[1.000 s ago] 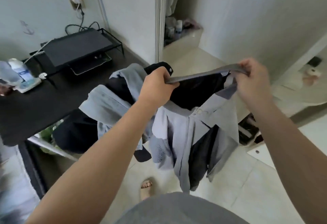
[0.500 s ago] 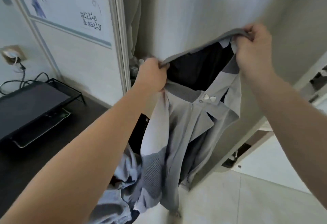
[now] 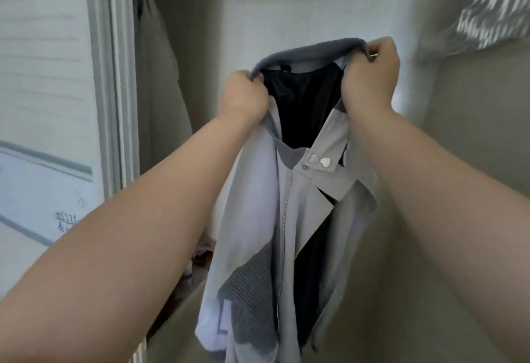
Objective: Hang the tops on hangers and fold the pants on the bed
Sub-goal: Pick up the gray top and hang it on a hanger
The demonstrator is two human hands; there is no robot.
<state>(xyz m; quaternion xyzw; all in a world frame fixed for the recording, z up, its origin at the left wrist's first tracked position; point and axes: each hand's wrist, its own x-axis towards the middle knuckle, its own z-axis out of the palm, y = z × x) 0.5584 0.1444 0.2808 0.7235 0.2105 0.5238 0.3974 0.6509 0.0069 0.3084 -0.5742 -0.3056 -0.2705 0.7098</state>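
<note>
Both fists are closed on the collar [image 3: 309,47] of the jacket [image 3: 252,219], left hand [image 3: 246,96] at one end and right hand [image 3: 370,76] at the other, stretching it open. It hangs in the air between them, dark lining [image 3: 304,104] showing. No hanger shows; holding the collar wide and level should let one slip in cleanly. Behind stands a pale wardrobe wall [image 3: 286,13], with a beige garment [image 3: 160,90] at left and striped cloth [image 3: 493,10] top right.

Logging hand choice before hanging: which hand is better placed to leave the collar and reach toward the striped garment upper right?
Right, likely: right hand grips the jacket higher, nearer the striped garment; left hand also grips it.
</note>
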